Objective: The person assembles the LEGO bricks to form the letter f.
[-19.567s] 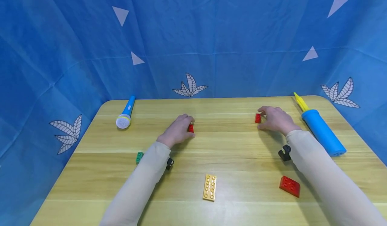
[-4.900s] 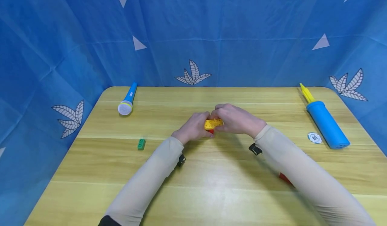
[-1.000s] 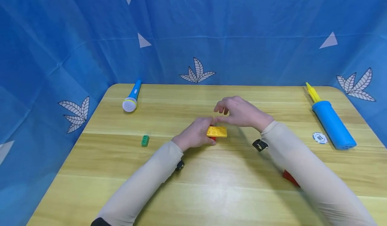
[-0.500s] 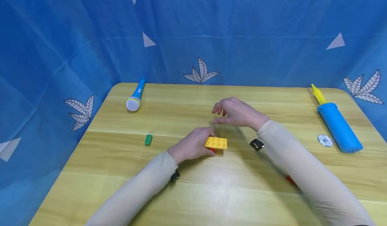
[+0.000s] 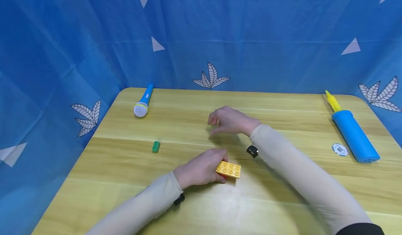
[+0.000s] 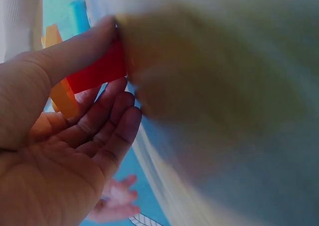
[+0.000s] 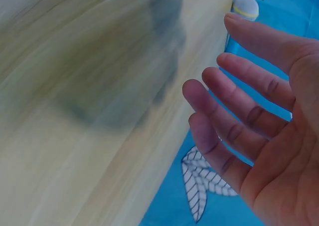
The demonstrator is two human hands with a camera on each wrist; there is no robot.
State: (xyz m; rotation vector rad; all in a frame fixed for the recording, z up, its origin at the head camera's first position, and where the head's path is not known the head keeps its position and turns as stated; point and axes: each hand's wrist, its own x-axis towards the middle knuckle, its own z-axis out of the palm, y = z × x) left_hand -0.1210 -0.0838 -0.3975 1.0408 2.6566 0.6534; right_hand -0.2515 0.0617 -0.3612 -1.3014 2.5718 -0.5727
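My left hand (image 5: 202,168) pinches a red toy brick (image 6: 102,69) between thumb and fingers, low over the table. A yellow eight-stud building plate (image 5: 230,169) sits on top of the red brick and juts out to the right of the fingers. In the left wrist view the plate (image 6: 64,99) shows edge-on behind the thumb. Farther back, my right hand (image 5: 233,120) hovers over the wood with fingers loosely bent and nothing in them. The right wrist view shows that palm (image 7: 284,171) bare. A small green brick (image 5: 156,146) lies left of my left hand.
A blue toy microphone (image 5: 143,102) lies at the back left of the wooden table (image 5: 113,165). On the right are a blue hand pump (image 5: 355,135) with a yellow nozzle and a white poker chip (image 5: 340,149). A blue curtain (image 5: 267,25) hangs behind the table.
The yellow plate, earlier flat on the table, came onto red brick held by both hands. The right hand let go and shifted left; the left drew the bricks nearer. My right sleeve now covers another red brick.
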